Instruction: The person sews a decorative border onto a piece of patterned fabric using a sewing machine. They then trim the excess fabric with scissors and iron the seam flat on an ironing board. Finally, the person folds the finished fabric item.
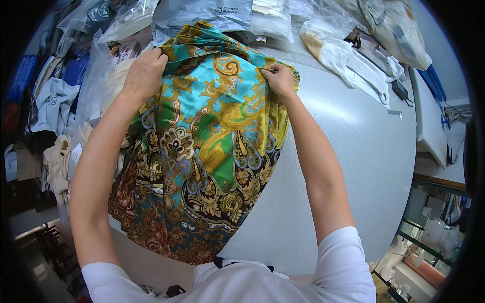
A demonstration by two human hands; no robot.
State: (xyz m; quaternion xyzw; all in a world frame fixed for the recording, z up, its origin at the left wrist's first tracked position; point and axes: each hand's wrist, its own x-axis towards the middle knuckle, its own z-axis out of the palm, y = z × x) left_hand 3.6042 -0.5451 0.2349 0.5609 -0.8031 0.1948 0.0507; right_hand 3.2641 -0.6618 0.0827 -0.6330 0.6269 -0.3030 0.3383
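A large piece of shiny printed fabric (pixel 222 146) in turquoise, green, gold and dark brown spreads over the table in front of me, its lower end reaching the near edge. Several layers show along its gathered far edge. My left hand (pixel 146 73) is closed on the far left part of that edge, knuckles up. With thumb and fingers pinched together, my right hand (pixel 279 80) grips the upper right edge. Between the two hands the cloth lies in soft folds. Whether it is sewn into a garment I cannot tell.
The pale grey table (pixel 348 151) stretches to the right of the fabric. Grey and clear plastic bags (pixel 202 17) pile up along its far side. White cloth (pixel 328 50), a paper sheet (pixel 366 76) and a small black object (pixel 400 91) lie at the far right. More bags (pixel 54 108) crowd the left.
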